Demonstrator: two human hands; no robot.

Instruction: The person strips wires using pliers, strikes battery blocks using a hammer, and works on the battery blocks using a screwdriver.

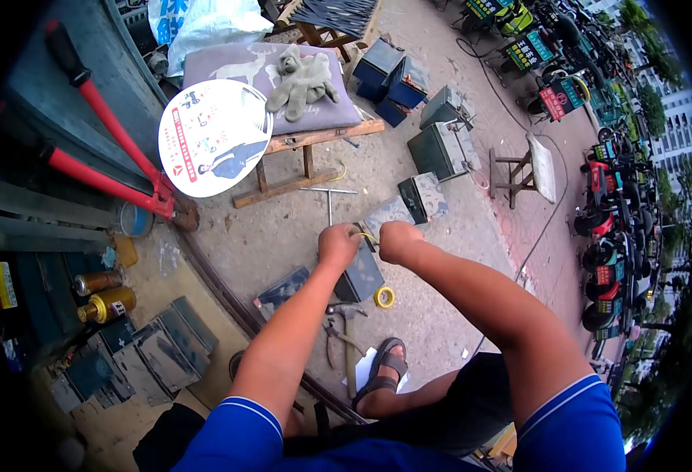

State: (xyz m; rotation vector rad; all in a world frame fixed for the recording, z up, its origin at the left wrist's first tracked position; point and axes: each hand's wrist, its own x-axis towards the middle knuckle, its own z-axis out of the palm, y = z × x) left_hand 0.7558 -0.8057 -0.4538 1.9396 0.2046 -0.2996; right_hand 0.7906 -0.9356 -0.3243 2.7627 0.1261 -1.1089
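Closed fingers of my left hand (340, 245) and my right hand (399, 241) come close together over a dark grey battery (360, 277). A thin yellow wire (369, 237) runs between them, and both hands pinch it; the fingertips are partly hidden. Right beside the battery lies a roll of yellow tape (384, 296). Nearer my sandalled foot are a hammer (351, 354) and a pair of pliers (332, 340). Beyond my left hand, a T-handle wrench (329, 206) rests on the ground.
Several more batteries (443, 149) stand ahead to the right. A wooden stool with a purple cushion (204, 63) bears grey gloves (303, 82) and a round fan (214, 138). Red-handled bolt cutters (118, 130) lean at left. A small stool (541, 169) and parked scooters (601, 259) are at right.
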